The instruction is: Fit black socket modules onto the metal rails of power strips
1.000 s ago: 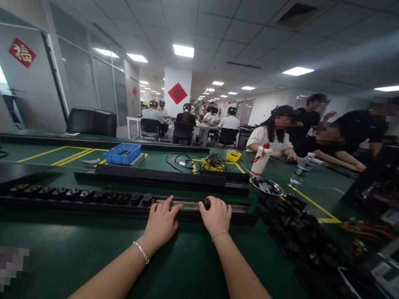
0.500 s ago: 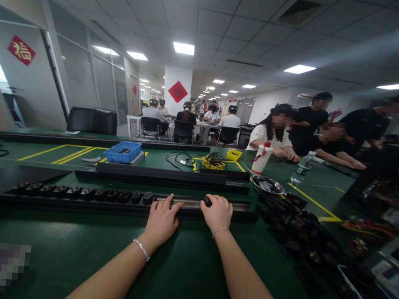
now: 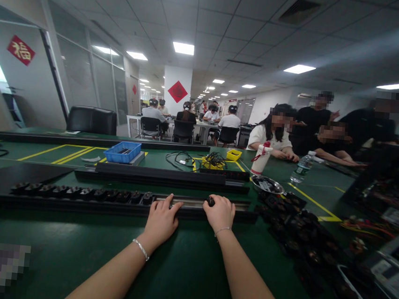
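A long black rail (image 3: 109, 208) with a metal channel lies across the green table. Black modules (image 3: 100, 193) sit in a row along its left part, up to my left hand. My left hand (image 3: 163, 217) rests on the rail just right of the last module, fingers apart, with nothing visible in it. Farther right, my right hand (image 3: 220, 212) is closed round a small black module (image 3: 210, 201) over the channel. Its underside is hidden by the fingers.
Behind the rail lies a second black rail (image 3: 162, 174). A blue bin (image 3: 122, 152), cables, a metal bowl (image 3: 267, 184), a white cup (image 3: 261, 159) and a bottle (image 3: 302, 168) stand beyond. Loose black modules (image 3: 304, 232) are heaped at the right. People are at the far right side.
My right hand has moved slightly to the right with the black module. My left hand has stayed almost still.
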`<state>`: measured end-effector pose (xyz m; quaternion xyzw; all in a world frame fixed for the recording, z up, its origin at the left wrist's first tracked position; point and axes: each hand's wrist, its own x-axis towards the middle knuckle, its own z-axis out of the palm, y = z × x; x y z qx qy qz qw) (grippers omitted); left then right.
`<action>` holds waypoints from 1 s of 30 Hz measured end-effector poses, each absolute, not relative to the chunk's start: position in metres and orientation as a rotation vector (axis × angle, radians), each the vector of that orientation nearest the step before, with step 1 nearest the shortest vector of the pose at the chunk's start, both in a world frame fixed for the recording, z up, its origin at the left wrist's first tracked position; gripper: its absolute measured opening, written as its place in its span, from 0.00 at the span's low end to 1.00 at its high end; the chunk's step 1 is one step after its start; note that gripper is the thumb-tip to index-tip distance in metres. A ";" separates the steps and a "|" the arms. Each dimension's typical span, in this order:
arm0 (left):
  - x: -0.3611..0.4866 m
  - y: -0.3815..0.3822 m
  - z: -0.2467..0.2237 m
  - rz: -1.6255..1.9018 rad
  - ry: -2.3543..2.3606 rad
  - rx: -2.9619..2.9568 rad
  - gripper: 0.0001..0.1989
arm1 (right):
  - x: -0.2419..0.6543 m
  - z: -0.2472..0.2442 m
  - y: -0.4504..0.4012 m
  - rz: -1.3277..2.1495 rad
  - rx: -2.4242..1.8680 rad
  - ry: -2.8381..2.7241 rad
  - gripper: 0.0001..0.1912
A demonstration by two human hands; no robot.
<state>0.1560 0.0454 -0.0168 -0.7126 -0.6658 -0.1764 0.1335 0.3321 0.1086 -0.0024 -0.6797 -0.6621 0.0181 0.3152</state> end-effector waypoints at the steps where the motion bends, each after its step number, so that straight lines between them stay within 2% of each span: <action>1: 0.156 0.046 -0.017 -0.513 -1.930 -2.066 0.23 | 0.332 -0.003 0.109 0.049 -1.791 -1.744 0.14; 17: 0.157 0.045 -0.017 -0.500 -1.928 -2.058 0.23 | 0.351 -0.006 0.115 0.028 -1.854 -1.680 0.15; 24: 0.154 0.047 -0.020 -0.504 -1.900 -2.063 0.23 | 0.351 -0.006 0.115 0.039 -1.845 -1.655 0.23; 30: 0.153 0.047 -0.021 -0.528 -1.871 -2.066 0.23 | 0.352 -0.006 0.116 0.041 -1.853 -1.661 0.22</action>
